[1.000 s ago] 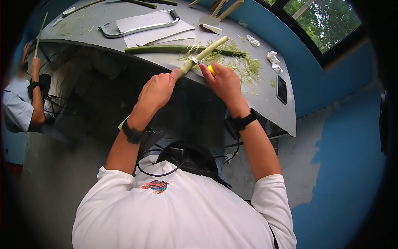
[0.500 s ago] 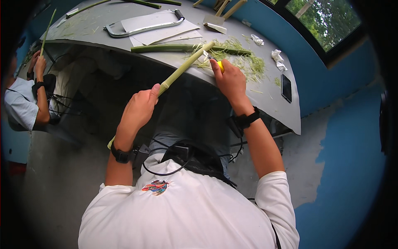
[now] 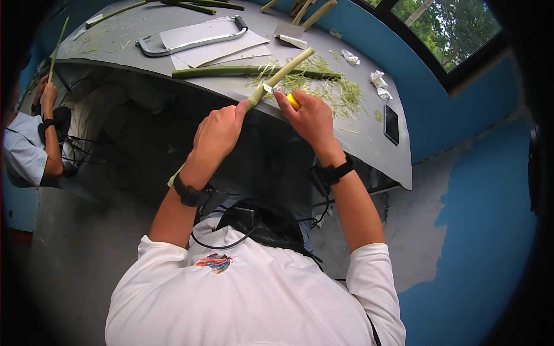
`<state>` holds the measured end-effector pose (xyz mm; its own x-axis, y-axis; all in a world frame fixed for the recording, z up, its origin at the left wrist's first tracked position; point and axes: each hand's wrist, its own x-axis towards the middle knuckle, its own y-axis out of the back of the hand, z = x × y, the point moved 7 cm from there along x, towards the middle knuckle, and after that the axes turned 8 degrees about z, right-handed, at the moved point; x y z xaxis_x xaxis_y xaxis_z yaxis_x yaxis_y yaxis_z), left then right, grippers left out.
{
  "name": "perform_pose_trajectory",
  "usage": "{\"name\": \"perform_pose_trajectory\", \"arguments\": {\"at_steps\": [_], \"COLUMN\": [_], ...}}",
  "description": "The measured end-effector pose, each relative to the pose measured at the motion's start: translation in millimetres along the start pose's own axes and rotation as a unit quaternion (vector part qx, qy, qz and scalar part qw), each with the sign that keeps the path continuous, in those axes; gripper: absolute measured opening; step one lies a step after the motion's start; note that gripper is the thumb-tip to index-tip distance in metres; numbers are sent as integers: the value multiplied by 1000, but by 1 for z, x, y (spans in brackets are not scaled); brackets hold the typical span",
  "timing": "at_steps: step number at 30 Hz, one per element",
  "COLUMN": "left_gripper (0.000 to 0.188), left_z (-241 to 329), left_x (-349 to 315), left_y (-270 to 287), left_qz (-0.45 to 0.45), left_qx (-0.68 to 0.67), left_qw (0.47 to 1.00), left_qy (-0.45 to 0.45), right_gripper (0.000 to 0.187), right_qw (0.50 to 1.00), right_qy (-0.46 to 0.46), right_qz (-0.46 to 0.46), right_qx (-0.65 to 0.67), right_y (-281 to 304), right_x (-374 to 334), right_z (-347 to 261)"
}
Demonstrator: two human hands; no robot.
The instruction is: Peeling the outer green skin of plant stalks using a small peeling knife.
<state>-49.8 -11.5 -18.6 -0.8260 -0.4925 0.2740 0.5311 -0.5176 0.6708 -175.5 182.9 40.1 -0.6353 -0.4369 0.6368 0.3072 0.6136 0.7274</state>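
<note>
My left hand [image 3: 218, 134] is wrapped round a pale, partly peeled bamboo pole [image 3: 285, 70]. The pole slants up and away to the right over the table's near edge, and its lower end shows behind my left wrist. In my right hand [image 3: 310, 118] is a knife with a yellow handle [image 3: 294, 101], the thumb stretched along it. The short metal blade [image 3: 268, 88] lies against the pole just beyond my left thumb. Beneath the pole's far part, a green bamboo stalk [image 3: 225, 71] lies across the table among green shavings [image 3: 340, 92].
On the grey table [image 3: 225, 95] lie a hacksaw [image 3: 190, 45] on white paper sheets [image 3: 254, 40], crumpled tissues [image 3: 378, 79] and a phone [image 3: 391, 124]. Wooden-handled tools [image 3: 317, 14] and more green stalks [image 3: 196, 8] are at the back. Far left, another person [image 3: 26, 141] holds a thin green strip.
My left hand has moved up and right, with the pole reaching further over the table. My right hand and the knife have come back along the pole, close to my left thumb.
</note>
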Motion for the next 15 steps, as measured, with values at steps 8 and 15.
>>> {"name": "perform_pose_trajectory", "arguments": {"at_steps": [8,15], "left_gripper": [72,71], "left_z": [8,12], "left_x": [-3,-7], "left_y": [1,8], "left_qz": [15,11], "left_qx": [27,70], "left_qw": [999,997], "left_qy": [7,8], "right_gripper": [72,74], "right_qw": [999,998], "right_qy": [-9,-20], "right_qz": [-17,-1], "right_qx": [-30,-53], "right_y": [-5,-5], "right_x": [1,1], "right_z": [4,5]}}
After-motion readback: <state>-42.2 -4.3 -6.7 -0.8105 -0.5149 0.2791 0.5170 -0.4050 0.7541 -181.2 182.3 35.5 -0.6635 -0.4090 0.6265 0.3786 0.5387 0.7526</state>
